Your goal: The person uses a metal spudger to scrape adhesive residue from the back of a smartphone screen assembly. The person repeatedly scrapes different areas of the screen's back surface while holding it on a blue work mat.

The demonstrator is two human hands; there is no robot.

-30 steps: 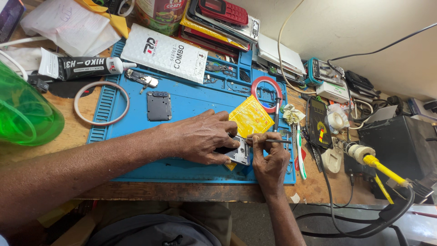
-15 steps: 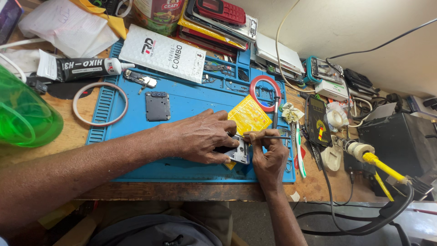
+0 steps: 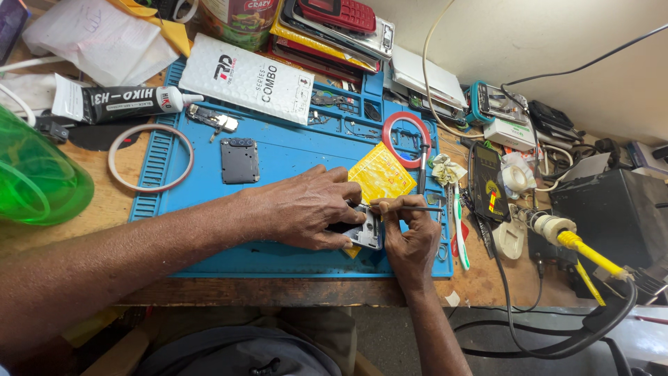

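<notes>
1 phone part, near edge of blue mat, pinned under left hand. Right hand grips 1 thin tool. Far: 1 yellow card, 1 red ring. Bench.

Circuit board on mat, perhaps under hands.

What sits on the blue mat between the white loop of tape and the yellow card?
In the head view, a small dark square plate lies on the blue mat, between the white loop and yellow card.

Head-worn view, steeply down, close
</notes>
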